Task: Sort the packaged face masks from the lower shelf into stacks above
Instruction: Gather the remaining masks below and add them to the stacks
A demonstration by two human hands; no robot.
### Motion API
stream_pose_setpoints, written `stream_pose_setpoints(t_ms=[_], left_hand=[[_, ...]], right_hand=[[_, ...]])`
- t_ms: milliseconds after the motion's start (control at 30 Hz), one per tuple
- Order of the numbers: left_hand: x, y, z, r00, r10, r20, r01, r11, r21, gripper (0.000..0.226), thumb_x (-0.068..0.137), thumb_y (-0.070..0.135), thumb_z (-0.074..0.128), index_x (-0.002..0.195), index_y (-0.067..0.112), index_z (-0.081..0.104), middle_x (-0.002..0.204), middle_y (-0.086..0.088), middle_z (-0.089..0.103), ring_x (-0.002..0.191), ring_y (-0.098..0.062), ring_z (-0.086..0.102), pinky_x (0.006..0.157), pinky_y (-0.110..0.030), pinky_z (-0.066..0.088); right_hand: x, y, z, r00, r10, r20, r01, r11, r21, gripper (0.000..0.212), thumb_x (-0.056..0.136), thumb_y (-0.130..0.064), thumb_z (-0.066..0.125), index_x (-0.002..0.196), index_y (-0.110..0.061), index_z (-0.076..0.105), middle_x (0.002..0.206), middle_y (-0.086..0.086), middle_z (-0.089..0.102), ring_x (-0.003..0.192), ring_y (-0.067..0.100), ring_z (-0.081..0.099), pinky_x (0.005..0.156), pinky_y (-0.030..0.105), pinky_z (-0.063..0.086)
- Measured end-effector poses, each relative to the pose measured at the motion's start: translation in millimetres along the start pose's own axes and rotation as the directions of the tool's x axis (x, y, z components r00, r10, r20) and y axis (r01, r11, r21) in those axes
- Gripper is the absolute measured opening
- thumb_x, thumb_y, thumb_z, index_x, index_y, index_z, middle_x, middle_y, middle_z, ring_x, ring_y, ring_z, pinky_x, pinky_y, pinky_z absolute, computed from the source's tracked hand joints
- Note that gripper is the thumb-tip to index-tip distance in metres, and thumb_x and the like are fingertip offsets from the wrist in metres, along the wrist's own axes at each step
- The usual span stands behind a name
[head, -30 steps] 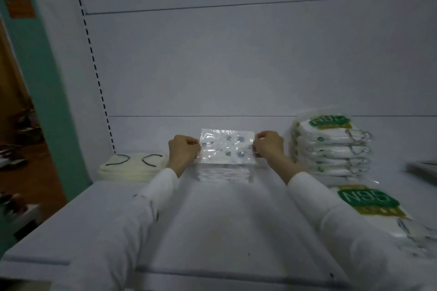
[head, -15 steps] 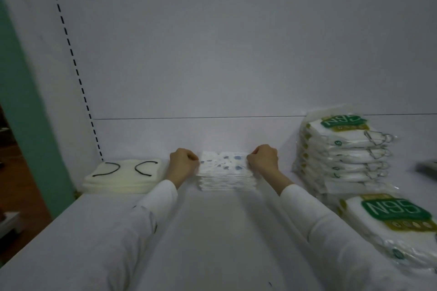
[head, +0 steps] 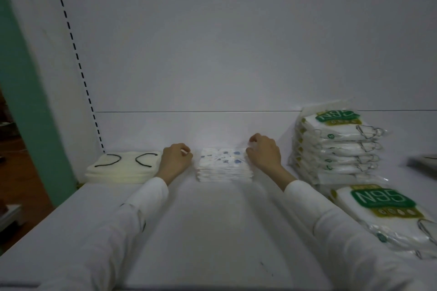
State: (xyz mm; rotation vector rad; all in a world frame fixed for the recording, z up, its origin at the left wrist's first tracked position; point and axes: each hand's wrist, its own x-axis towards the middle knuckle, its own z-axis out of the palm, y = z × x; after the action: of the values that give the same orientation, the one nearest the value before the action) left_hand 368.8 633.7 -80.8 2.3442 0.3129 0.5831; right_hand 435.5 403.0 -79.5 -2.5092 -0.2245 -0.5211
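Note:
A stack of clear packs with blue-patterned masks [head: 223, 165] lies on the white shelf [head: 212, 231] against the back wall. My left hand [head: 176, 159] rests just left of that stack with its fingers curled, holding nothing, a small gap between them. My right hand [head: 263, 152] sits at the stack's right edge, fingers curled, their tips touching the top pack's edge. A stack of cream masks with black ear loops [head: 123, 169] lies at the left. A tall stack of N95 packs [head: 335, 146] stands at the right, with a lower N95 pile [head: 387, 210] in front of it.
A white back panel [head: 236, 54] closes the shelf behind the stacks. A green upright [head: 28, 101] borders the left side. A dark flat item [head: 423, 163] shows at the far right edge. Bare shelf surface lies between my forearms.
The patterned pack that both hands held upright a second ago now lies flat on top of its stack. My left hand has drawn slightly away from it.

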Motion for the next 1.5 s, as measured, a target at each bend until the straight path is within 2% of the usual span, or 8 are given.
stream_pose_setpoints(t_ms=[233, 500, 667, 800, 1000, 1133, 1367, 1500], left_hand=[[-47, -9, -37, 0.985, 0.164, 0.056, -0.171, 0.972, 0.164, 0.019, 0.085, 0.018, 0.058, 0.099, 0.009, 0.067, 0.097, -0.011, 0.069, 0.094, -0.028, 0.063, 0.083, -0.033, 0.050], [-163, -29, -84, 0.965, 0.243, 0.096, -0.237, 0.969, -0.068, 0.013, 0.084, 0.014, 0.062, 0.094, 0.012, 0.069, 0.086, -0.005, 0.070, 0.081, -0.020, 0.065, 0.079, -0.028, 0.051], [-271, -46, -111, 0.958, 0.275, 0.079, -0.197, 0.836, -0.512, 0.009, 0.086, 0.004, 0.062, 0.091, 0.011, 0.065, 0.078, -0.009, 0.071, 0.061, -0.015, 0.066, 0.058, -0.021, 0.053], [-316, -92, -93, 0.938, 0.255, 0.233, -0.106, 0.854, -0.510, 0.017, 0.088, 0.005, 0.061, 0.092, 0.021, 0.064, 0.080, -0.003, 0.071, 0.059, -0.012, 0.065, 0.055, -0.019, 0.050], [-336, -206, -5, 0.878, -0.284, 0.386, 0.425, 0.832, -0.356, 0.023, 0.088, -0.003, 0.057, 0.078, 0.017, 0.064, 0.075, -0.001, 0.070, 0.058, -0.013, 0.064, 0.050, -0.014, 0.048], [-375, -258, 55, 0.692, -0.584, 0.423, 0.715, 0.636, -0.291, 0.016, 0.091, -0.003, 0.053, 0.080, 0.003, 0.062, 0.073, -0.013, 0.064, 0.063, -0.025, 0.059, 0.045, -0.018, 0.047], [-396, -282, 110, 0.671, -0.598, 0.439, 0.723, 0.658, -0.208, 0.022, 0.088, -0.001, 0.057, 0.074, 0.014, 0.063, 0.064, -0.004, 0.069, 0.064, -0.026, 0.065, 0.060, -0.036, 0.057], [-396, -282, 119, 0.698, -0.547, 0.462, 0.690, 0.687, -0.229, 0.023, 0.088, -0.004, 0.055, 0.076, 0.012, 0.065, 0.062, 0.007, 0.069, 0.056, -0.008, 0.064, 0.061, -0.030, 0.058]], right_hand=[[-55, -19, -24, 0.969, -0.244, 0.030, 0.246, 0.960, -0.134, 0.036, 0.091, -0.024, 0.052, 0.126, -0.014, 0.052, 0.125, 0.007, 0.059, 0.116, 0.028, 0.048, 0.094, 0.036, 0.038], [-189, -65, -40, 0.908, -0.410, -0.088, 0.410, 0.912, -0.025, 0.027, 0.090, -0.023, 0.053, 0.115, -0.015, 0.059, 0.107, -0.003, 0.068, 0.103, 0.020, 0.057, 0.080, 0.034, 0.048], [-295, -74, -44, 0.743, -0.637, -0.206, 0.668, 0.722, 0.180, 0.020, 0.089, -0.013, 0.051, 0.099, -0.006, 0.067, 0.082, 0.002, 0.068, 0.072, 0.019, 0.062, 0.059, 0.037, 0.052], [-354, -39, -18, 0.607, -0.793, -0.062, 0.790, 0.593, 0.155, 0.017, 0.085, -0.003, 0.053, 0.086, -0.003, 0.070, 0.070, 0.004, 0.065, 0.064, 0.020, 0.059, 0.048, 0.030, 0.046], [-370, 44, 86, 0.832, -0.463, 0.304, 0.421, 0.885, 0.196, 0.026, 0.082, -0.024, 0.049, 0.085, -0.017, 0.073, 0.070, -0.002, 0.068, 0.068, 0.009, 0.059, 0.049, 0.025, 0.050], [-377, 89, 161, 0.797, -0.212, 0.566, 0.254, 0.967, 0.005, 0.036, 0.087, -0.021, 0.043, 0.111, -0.016, 0.070, 0.101, 0.008, 0.070, 0.096, 0.024, 0.062, 0.075, 0.029, 0.049], [-346, 96, 259, 0.786, -0.066, 0.615, 0.148, 0.986, -0.083, 0.026, 0.091, -0.010, 0.047, 0.107, 0.001, 0.065, 0.106, 0.019, 0.066, 0.103, 0.032, 0.060, 0.084, 0.030, 0.045], [-342, 85, 293, 0.764, 0.072, 0.641, 0.129, 0.957, -0.261, 0.053, 0.095, -0.031, 0.048, 0.139, -0.005, 0.036, 0.136, 0.013, 0.048, 0.126, 0.030, 0.042, 0.102, 0.033, 0.034]])
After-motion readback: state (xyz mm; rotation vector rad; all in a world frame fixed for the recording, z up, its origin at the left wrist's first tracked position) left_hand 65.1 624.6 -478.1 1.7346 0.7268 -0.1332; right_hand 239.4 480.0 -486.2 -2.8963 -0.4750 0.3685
